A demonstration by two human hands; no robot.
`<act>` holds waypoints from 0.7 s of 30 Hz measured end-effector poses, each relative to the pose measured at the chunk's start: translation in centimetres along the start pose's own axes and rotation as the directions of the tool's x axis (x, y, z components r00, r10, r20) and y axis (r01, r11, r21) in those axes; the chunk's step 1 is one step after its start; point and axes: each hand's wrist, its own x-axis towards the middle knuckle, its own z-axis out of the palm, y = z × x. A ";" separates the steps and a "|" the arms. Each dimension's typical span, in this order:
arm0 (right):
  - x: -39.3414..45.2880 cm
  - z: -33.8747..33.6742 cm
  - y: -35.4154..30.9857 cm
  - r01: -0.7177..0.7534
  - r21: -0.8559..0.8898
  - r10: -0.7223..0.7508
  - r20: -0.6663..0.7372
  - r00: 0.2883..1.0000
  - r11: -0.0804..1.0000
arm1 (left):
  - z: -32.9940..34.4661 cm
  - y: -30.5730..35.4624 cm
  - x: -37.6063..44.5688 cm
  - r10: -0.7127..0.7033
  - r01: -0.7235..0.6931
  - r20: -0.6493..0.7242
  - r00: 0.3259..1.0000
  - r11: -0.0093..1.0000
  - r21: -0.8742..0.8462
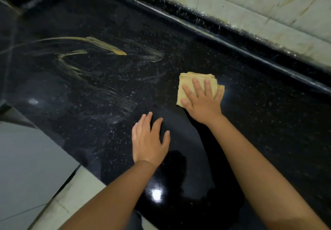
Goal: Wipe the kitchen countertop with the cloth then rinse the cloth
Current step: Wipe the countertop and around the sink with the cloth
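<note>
Right hand flat on the cloth, left hand flat on the bare stone.

The right hand (202, 100) lies spread over the folded yellow cloth (189, 84) at centre right of the frame, fingers straight and pressing down rather than curled round it; the hand covers the cloth's lower right part, so its full outline cannot be made out. The left hand (149, 140) sits lower centre, fingers straight and relaxed on the black countertop (250, 122), holding nothing, near the cloth but apart from it. Yellowish smears (107, 47) streak the upper left, blurred. A raised black rear edge (223, 38) meets the pale tiled wall (268, 7) at upper right. Both forearms are cut off at the bottom edge.
</note>
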 end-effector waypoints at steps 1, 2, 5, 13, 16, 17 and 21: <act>0.5 -0.3 -0.4 0.011 -0.004 -0.011 0.009 1.000 1.000 | -0.1 0.0 0.1 0.019 -0.021 -0.032 0.999 0.998 -0.058; 0.8 -0.2 -0.5 0.005 -0.002 -0.004 0.017 1.000 1.000 | -0.2 -0.3 0.0 0.054 -0.064 -0.078 0.995 0.990 -0.130; 0.4 -0.1 -1.2 -0.143 0.062 0.144 -0.006 0.990 0.988 | -1.9 -3.0 -0.9 0.203 -0.245 -0.180 0.963 0.935 -0.255; 0.6 1.2 -17.1 -0.190 0.173 0.187 0.036 0.982 0.966 | -9.5 -21.2 -0.7 0.205 -0.225 -0.188 0.961 0.970 -0.094; -1.6 5.1 -25.1 -0.031 0.110 0.034 -0.020 0.999 0.993 | -11.5 -26.3 0.6 0.123 -0.129 -0.173 0.977 0.991 -0.022; -2.7 6.2 -27.3 -0.001 0.071 0.006 -0.067 0.998 0.997 | -11.9 -27.5 1.5 0.119 -0.122 -0.157 0.980 0.992 -0.010; -7.1 8.2 -31.6 0.032 0.084 -0.023 -0.105 0.994 0.996 | -12.8 -29.5 5.4 0.116 -0.118 -0.128 0.985 0.993 -0.010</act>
